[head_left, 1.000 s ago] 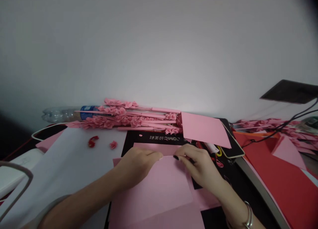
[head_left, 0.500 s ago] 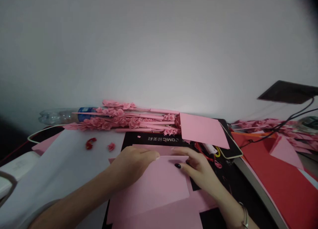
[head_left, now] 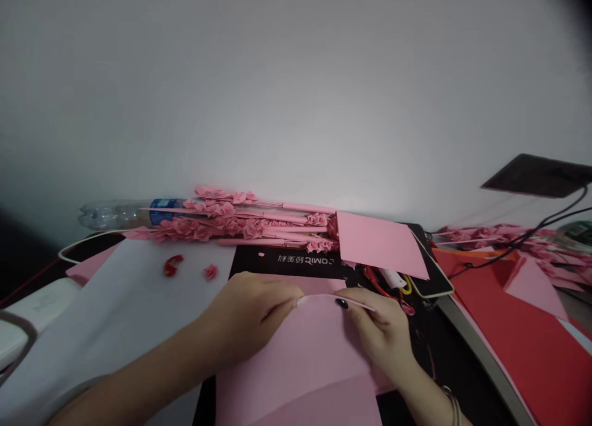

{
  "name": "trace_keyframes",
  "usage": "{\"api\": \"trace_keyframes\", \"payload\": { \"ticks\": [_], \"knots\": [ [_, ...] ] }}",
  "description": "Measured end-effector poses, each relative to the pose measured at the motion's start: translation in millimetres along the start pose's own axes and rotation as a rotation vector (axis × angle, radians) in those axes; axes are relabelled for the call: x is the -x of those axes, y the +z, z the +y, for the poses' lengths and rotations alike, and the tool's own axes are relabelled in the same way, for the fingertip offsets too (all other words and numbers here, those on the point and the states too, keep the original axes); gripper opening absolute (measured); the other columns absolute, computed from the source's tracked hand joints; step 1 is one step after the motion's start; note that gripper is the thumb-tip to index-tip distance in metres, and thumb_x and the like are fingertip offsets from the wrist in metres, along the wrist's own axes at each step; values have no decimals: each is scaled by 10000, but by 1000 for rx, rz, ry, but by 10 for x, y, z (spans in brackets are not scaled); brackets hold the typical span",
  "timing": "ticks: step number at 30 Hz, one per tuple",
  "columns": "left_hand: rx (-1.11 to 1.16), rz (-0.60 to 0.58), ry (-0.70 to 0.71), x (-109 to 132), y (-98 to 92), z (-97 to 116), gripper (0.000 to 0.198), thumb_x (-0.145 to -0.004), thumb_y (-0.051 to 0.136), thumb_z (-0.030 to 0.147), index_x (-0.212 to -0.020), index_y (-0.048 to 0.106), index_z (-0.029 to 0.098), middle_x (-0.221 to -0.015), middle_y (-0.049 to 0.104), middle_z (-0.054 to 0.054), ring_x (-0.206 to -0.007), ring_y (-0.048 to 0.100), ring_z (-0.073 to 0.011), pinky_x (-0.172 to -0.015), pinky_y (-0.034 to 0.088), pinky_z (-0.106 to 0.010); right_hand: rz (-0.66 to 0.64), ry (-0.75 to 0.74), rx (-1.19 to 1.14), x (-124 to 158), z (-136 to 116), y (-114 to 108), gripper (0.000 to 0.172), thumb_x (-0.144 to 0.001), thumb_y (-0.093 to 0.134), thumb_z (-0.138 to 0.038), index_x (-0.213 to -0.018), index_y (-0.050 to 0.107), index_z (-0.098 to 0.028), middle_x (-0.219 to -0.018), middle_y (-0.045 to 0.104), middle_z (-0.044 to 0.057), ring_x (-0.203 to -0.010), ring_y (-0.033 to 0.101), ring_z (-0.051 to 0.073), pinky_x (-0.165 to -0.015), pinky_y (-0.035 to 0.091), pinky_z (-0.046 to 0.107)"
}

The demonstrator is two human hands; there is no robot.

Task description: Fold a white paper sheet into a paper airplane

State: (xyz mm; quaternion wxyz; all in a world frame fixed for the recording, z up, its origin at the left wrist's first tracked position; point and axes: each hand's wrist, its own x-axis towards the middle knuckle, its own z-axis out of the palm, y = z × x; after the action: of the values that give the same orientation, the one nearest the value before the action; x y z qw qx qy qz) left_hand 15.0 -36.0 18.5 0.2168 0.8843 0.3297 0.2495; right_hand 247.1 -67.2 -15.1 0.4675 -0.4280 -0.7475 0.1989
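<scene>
A large sheet of pink paper (head_left: 296,358) lies on the black mat, and its far edge curves upward into a raised fold. My left hand (head_left: 245,318) pinches that edge from the left, and my right hand (head_left: 379,333) grips it from the right. Thumb and fingers of each hand close on the paper. A second pink layer shows beneath the sheet near the bottom of the view. My hands hide the middle part of the fold.
A pink sheet (head_left: 379,244) rests at the mat's far edge, by red-handled scissors (head_left: 377,278). Pink paper roses on stems (head_left: 240,225) lie beside a plastic bottle (head_left: 115,215). A white sheet (head_left: 115,309) is at left, a red sheet (head_left: 522,333) at right.
The sheet's far edge has risen from flat into a curved fold between my fingers. My right hand has moved slightly toward the middle of that edge, and the view has shifted a little.
</scene>
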Motion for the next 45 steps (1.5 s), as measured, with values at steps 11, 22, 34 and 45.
{"api": "trace_keyframes", "payload": {
  "ticks": [11, 22, 34, 45],
  "knots": [
    [52, -93, -176, -86, -172, -150, 297, -867, 418, 195, -608, 558, 153, -557, 400, 54, -545, 362, -73, -514, 232, -207, 130, 87, 95, -48, 280, -316, 153, -825, 609, -158, -872, 720, -252, -806, 737, 0, -719, 672, 140, -648, 516, 208],
    [160, -173, -296, -96, -348, -460, 223, -862, 503, 305, -763, 678, 207, -756, 674, 43, -684, 562, -116, -540, 350, -178, 141, 202, 75, -94, 340, -528, 93, -834, 620, -244, -820, 712, -237, -767, 714, -4, -719, 629, 139, -656, 479, 212],
    [678, 79, -439, -73, -395, -729, 250, -827, 604, 392, -974, 625, 191, -956, 713, -51, -887, 681, -204, -841, 529, -344, 336, 651, -492, -150, 515, -551, 207, -738, 719, -367, -876, 703, -214, -817, 741, 48, -693, 674, 201, -604, 527, 307],
    [1116, -126, -249, -43, -267, -354, 600, -851, 607, 224, -1385, 347, 309, -1434, 418, -109, -1176, 539, -263, -870, 515, -359, 174, 832, -682, -143, 436, -300, 372, -651, 782, -390, -940, 702, -170, -747, 747, 72, -655, 694, 223, -513, 521, 290]
  ]
}}
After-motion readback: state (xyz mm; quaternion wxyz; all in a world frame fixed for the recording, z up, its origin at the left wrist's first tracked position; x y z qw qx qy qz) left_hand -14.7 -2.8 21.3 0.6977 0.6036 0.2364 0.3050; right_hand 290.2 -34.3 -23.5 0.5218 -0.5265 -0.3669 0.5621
